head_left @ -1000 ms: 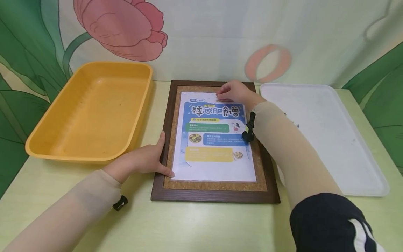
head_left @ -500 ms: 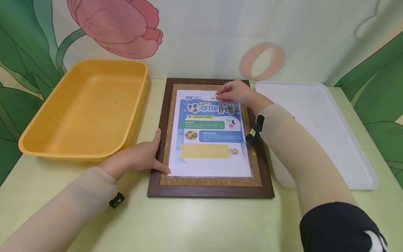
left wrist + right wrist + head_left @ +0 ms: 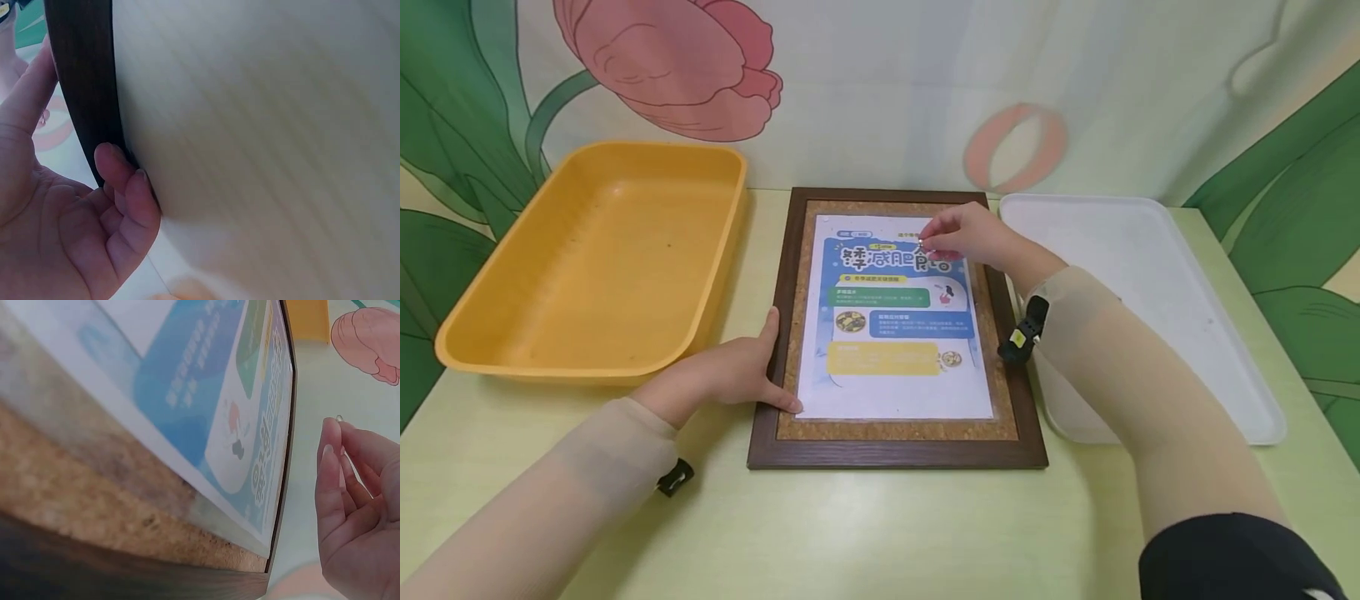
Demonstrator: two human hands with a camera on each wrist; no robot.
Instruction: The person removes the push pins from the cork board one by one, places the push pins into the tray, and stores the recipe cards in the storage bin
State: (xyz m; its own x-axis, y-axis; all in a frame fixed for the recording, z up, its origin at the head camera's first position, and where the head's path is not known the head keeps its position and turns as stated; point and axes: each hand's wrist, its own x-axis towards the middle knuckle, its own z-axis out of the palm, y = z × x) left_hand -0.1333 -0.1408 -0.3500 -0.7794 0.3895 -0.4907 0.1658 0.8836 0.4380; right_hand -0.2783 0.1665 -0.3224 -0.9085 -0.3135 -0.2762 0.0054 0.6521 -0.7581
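Observation:
A framed cork board (image 3: 898, 455) lies on the table with a printed poster (image 3: 895, 392) on it. My left hand (image 3: 730, 372) grips the board's left edge, its thumb on the poster's lower left corner. Fingers (image 3: 140, 206) curl at the dark frame in the left wrist view. Above the poster's title, near the top right, my right hand (image 3: 962, 233) pinches a small clear pushpin (image 3: 339, 418) between thumb and fingertips. In the right wrist view that hand is apart from the poster. A small clear dot (image 3: 826, 220) shows at the poster's upper left corner.
A yellow plastic tub (image 3: 587, 367) stands left of the board. On the right lies a white tray (image 3: 1180, 333), partly covered by my right forearm. Behind the table hangs a pale curtain (image 3: 865, 100) with flower and leaf prints.
My right hand has moved from the poster's top edge down and slightly right over the title, still pinching the pushpin. The head view has shifted a little; the left hand keeps its place.

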